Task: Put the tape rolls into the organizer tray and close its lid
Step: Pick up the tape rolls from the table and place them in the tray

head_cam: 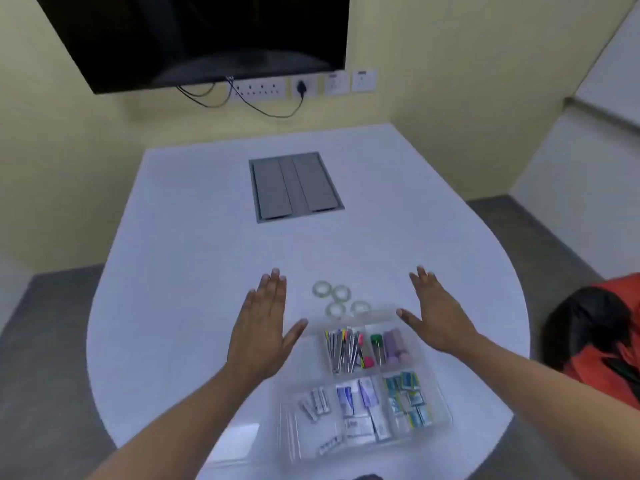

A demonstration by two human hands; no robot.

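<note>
**Four tape rolls wait beside the tray**

I see four small clear tape rolls (341, 301) lying flat on the white counter (194, 244). They sit in a little bunch, close to each other, just past the far edge of the organizer tray (445, 407). None of them is in the tray.

The tray is clear plastic and has many little boxes inside. One box holds pens and markers (346, 349). The next one holds small purple and green tubes (391, 348). The near boxes hold white, purple and blue packets (374, 407). I cannot tell where the lid is; the clear plastic is hard to see.

My left hand (263, 323) is flat and spread wide, palm down, to the left of the rolls. My right hand (438, 315) is spread wide too, on the right of the rolls, over the far corner of the tray. Both hold nothing. The rolls lie between them.

Farther back, a grey hatch (294, 187) is set into the counter. A black screen (201, 36) hangs on the yellow wall, with sockets (259, 89) under it. An orange bag (609, 344) sits at the right.
</note>
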